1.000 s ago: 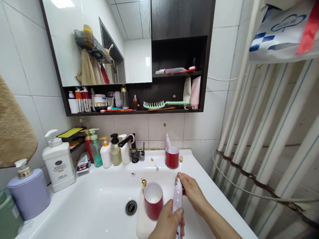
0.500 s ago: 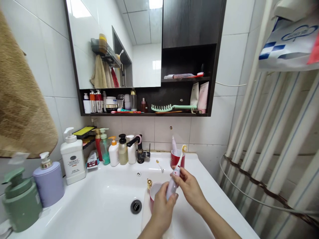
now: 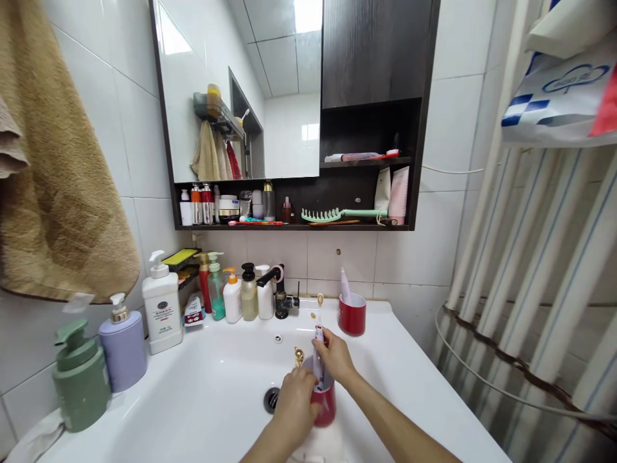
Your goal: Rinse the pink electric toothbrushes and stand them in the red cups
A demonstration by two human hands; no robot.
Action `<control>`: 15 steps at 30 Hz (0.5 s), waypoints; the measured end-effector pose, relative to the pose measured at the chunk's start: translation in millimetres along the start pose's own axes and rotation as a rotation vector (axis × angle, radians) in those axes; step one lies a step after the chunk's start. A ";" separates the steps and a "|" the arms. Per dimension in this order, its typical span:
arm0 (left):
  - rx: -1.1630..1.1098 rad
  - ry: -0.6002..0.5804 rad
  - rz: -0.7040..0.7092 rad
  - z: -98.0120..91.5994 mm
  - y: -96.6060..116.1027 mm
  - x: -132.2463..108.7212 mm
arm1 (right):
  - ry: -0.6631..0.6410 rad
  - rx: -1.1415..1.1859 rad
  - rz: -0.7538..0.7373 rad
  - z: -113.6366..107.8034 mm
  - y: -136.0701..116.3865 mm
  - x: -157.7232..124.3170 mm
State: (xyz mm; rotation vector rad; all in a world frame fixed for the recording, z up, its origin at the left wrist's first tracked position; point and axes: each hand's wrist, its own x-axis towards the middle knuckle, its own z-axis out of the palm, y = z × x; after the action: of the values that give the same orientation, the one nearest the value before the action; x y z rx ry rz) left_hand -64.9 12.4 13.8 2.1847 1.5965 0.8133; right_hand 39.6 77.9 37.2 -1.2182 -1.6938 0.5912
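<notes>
My right hand pinches an electric toothbrush, pale with small dark red marks, near its upper part. The brush stands almost upright, head up, its lower end inside a red cup with a pale inside. Against the left side of that cup, my left hand is closed, fingers curled over the rim; its fingertips are partly hidden. A gold ornament shows just behind the cup. On the sink's back ledge, another red cup holds a pale pointed tube.
A black faucet rises at the back of the white sink. Several pump bottles line the left ledge. A dark cabinet hangs above, and white pipes run along the right.
The toothbrush has moved down and left from above the sink into the red cup. My left hand has shifted from the brush handle to the cup. The view has turned slightly left.
</notes>
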 end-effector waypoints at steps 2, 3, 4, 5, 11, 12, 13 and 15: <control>0.042 -0.046 0.020 0.6 -0.2 -0.4 | -0.013 -0.021 0.007 2.4 2.9 -1.4; 0.059 -0.063 0.028 1.1 0.0 0.0 | -0.016 -0.030 0.010 3.0 3.8 -1.9; 0.073 -0.078 0.035 1.7 0.4 0.6 | -0.016 -0.037 0.014 3.1 4.7 -2.7; 0.086 -0.089 0.041 2.4 1.2 1.2 | -0.016 -0.043 0.020 2.7 5.7 -3.8; 0.130 -0.132 0.137 -0.2 23.6 9.4 | -0.024 -0.031 0.061 -20.3 14.3 -22.5; 0.134 -0.133 0.166 -1.4 31.1 12.8 | -0.006 -0.029 0.048 -28.7 15.6 -26.6; 0.138 -0.133 0.197 -2.4 39.4 17.1 | 0.021 -0.030 0.031 -38.2 16.9 -30.2; 0.144 -0.134 0.258 -2.5 57.3 28.0 | 0.094 -0.040 0.004 -59.3 19.1 -34.9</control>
State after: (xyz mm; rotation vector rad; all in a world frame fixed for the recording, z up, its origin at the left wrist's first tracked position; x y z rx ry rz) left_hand -16.7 19.8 54.9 2.5266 1.3664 0.6204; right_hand 103.2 45.8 34.2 -1.2591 -1.6316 0.4972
